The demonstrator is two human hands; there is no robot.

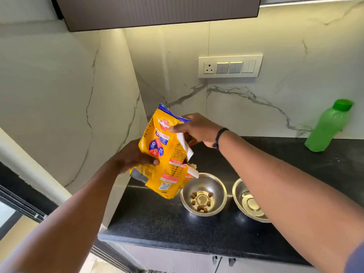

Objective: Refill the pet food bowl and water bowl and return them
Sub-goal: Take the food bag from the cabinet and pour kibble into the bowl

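Observation:
I hold a yellow pet food bag [164, 154] tilted above the black counter, its torn white-edged opening pointing down and right over a steel food bowl [203, 194]. Several brown kibble pieces lie in that bowl. My left hand [134, 156] grips the bag's lower side. My right hand [197, 129] holds the bag's upper edge near the tear. A second steel bowl [248, 201] stands right of the first; my right forearm hides part of it. A green water bottle [328, 127] with a green cap stands at the back right.
The black granite counter [157, 217] ends at a marble side wall on the left and a marble backsplash behind. A switch and socket panel [230, 66] sits on the backsplash. A dark cabinet hangs overhead. Cabinet doors show below the counter's front edge.

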